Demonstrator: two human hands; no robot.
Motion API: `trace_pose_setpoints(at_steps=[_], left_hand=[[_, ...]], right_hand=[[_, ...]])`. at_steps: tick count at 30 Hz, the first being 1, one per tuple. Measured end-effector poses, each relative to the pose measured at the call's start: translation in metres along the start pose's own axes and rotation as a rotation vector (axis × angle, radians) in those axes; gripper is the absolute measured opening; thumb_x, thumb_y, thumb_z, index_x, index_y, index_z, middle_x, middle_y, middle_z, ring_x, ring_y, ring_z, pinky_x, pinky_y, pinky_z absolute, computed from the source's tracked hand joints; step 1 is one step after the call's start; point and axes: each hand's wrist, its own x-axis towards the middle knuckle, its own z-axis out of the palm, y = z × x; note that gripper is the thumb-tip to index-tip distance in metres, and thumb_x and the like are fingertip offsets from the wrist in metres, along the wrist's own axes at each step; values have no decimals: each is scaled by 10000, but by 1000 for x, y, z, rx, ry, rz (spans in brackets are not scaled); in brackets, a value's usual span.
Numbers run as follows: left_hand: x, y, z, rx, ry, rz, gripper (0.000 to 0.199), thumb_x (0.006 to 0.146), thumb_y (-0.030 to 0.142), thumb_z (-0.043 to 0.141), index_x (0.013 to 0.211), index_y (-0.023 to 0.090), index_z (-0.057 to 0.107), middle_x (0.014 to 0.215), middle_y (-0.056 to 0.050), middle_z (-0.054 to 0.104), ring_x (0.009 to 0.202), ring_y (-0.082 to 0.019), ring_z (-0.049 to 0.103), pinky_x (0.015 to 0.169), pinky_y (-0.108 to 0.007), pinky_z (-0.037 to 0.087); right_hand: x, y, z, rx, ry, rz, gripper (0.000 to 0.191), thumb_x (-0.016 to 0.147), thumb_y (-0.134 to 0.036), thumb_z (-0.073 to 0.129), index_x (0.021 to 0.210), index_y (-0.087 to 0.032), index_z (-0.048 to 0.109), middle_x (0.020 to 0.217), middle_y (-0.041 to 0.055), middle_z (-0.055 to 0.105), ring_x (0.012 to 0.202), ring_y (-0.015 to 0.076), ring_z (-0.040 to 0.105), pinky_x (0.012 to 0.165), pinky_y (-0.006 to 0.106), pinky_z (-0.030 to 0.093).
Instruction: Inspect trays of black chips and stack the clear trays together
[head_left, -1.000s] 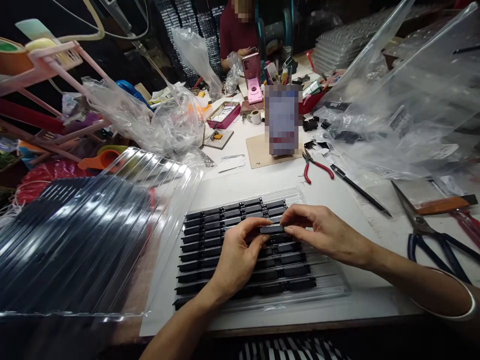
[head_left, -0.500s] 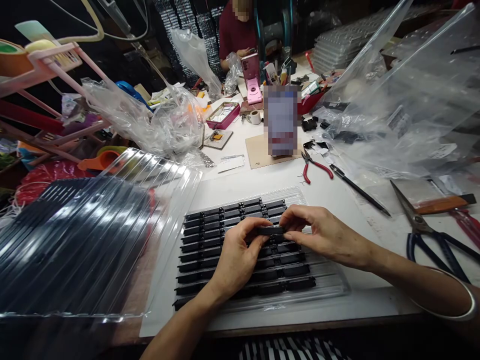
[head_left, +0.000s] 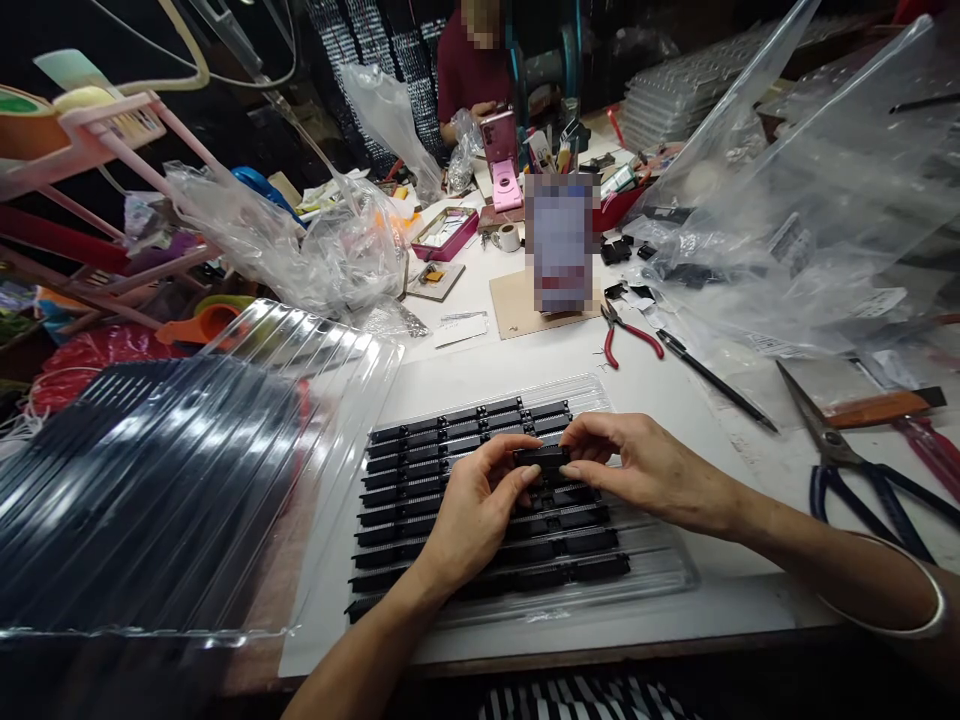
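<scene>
A small black connector [head_left: 543,458] is pinched between both hands, above a clear ribbed tray [head_left: 660,562]. My left hand [head_left: 480,500] grips its left end between thumb and fingers. At its right end, my right hand [head_left: 630,468] holds it the same way. Below the hands, rows of black connectors [head_left: 405,520] fill much of the tray; my left hand and forearm hide some of them. The tray lies on a white sheet [head_left: 322,600] near the table's front edge.
Clear ribbed trays [head_left: 187,480] are stacked at the left. Red-handled pliers [head_left: 630,335], a black pen [head_left: 716,380] and large scissors [head_left: 840,450] lie to the right. Plastic bags [head_left: 810,250] cover the back right. A person in a dark red shirt [head_left: 469,75] sits across the table.
The held connector has tilted slightly, showing more of its side face. Both hands keep their pinch and have shifted only a little.
</scene>
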Motion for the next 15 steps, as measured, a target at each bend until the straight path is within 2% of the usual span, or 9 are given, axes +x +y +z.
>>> trace_pose_setpoints(at_steps=[15], left_hand=[[-1, 1, 1, -11, 1, -27, 257, 820, 265, 559, 1041, 149, 621, 668, 10, 571, 566, -100, 492, 551, -227, 406]], right_hand=[[2, 0, -1, -18, -7, 7, 128, 819, -288, 581, 871, -175, 609, 800, 16, 647, 707, 137, 595, 641, 275, 487]])
